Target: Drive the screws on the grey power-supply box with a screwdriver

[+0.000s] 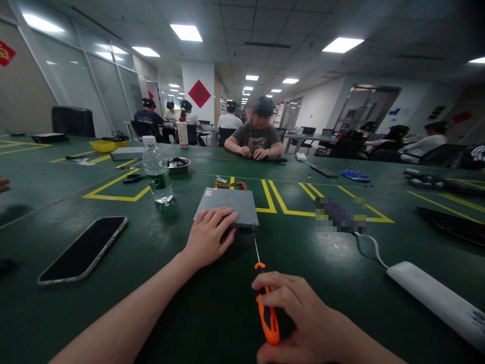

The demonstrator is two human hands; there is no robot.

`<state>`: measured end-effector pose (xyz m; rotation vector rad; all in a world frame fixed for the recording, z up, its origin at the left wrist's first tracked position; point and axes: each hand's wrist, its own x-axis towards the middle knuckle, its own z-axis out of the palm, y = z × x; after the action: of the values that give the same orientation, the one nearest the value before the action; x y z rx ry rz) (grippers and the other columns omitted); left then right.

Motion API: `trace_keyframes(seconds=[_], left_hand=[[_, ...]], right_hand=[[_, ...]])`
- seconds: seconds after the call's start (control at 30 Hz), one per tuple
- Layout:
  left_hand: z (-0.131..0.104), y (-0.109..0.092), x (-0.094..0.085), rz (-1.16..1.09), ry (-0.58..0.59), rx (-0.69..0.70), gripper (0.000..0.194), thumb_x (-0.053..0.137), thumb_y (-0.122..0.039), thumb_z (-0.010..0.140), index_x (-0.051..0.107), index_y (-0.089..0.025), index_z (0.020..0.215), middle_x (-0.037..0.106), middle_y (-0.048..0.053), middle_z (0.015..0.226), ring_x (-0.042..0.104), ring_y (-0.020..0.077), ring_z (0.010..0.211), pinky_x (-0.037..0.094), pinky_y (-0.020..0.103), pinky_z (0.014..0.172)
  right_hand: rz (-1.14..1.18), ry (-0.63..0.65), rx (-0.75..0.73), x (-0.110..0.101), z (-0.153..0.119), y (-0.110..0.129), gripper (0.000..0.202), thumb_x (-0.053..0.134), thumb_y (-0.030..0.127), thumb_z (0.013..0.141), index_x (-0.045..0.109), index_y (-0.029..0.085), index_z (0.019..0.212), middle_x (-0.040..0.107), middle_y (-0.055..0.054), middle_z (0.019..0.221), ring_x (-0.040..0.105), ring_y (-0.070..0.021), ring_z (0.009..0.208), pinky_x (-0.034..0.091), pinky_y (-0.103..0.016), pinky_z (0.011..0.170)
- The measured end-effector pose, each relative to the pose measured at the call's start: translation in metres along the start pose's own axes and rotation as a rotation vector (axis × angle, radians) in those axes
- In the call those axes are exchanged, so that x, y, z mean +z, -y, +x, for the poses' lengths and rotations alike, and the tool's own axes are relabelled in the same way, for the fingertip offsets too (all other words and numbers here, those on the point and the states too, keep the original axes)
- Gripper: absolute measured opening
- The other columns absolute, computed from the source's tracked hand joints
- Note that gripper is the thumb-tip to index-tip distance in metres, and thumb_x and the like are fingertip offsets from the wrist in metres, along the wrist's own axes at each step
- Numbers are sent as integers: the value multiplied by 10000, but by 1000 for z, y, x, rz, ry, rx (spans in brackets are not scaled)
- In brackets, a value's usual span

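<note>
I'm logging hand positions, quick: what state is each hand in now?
Left hand: open, resting on the gray metal box.
Right hand: closed, holding the orange and black screwdriver.

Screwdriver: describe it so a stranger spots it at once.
On the green table, find the flat grey metal box with coloured wires at its far edge. From its near right corner, the screwdriver extends toward the viewer. Its orange and black colouring sets it apart from the grey box.

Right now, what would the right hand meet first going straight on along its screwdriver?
Likely the grey metal box, by its near right corner; the screwdriver may already touch it at the tip, though depth is unclear.
</note>
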<state>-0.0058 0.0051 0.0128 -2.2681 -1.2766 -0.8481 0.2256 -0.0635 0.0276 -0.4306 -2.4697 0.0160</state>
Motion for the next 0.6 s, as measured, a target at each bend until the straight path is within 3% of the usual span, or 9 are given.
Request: trace_keyframes(seconds=[0.17, 0.37, 0.47, 0.6], left_hand=[[0, -1, 0, -3, -9, 2, 327, 439, -291, 856, 513, -224, 1168, 565, 58, 1199, 505, 216, 1091, 332, 386, 892], [0, -1, -1, -5, -16, 3, 329, 440, -290, 854, 512, -225, 1168, 571, 59, 1187, 507, 217, 1089, 336, 386, 885], [0, -1, -1, -15, -17, 2, 328, 442, -289, 853, 513, -232, 1168, 572, 62, 1185, 509, 221, 1086, 339, 390, 881], [0, 0, 0, -14, -13, -2, 334, 443, -289, 852, 509, -229, 1174, 566, 63, 1194, 504, 222, 1092, 339, 391, 887]], right_hand=[[-47, 13, -39, -1, 3, 3, 344, 481, 429, 822, 474, 195, 1075, 614, -81, 987, 623, -157, 840, 487, -262, 734], [-29, -55, -8, 4, -2, 0, 399, 554, 508, 782, 442, 180, 978, 623, -57, 882, 620, -142, 850, 478, -225, 723], [-8, -2, 17, 3, -3, -1, 478, 586, 556, 738, 430, 188, 1000, 614, -71, 935, 613, -162, 893, 480, -243, 738], [55, 109, 22, -3, 1, 2, 426, 506, 457, 796, 432, 178, 1110, 575, -107, 1045, 587, -185, 954, 472, -276, 787]])
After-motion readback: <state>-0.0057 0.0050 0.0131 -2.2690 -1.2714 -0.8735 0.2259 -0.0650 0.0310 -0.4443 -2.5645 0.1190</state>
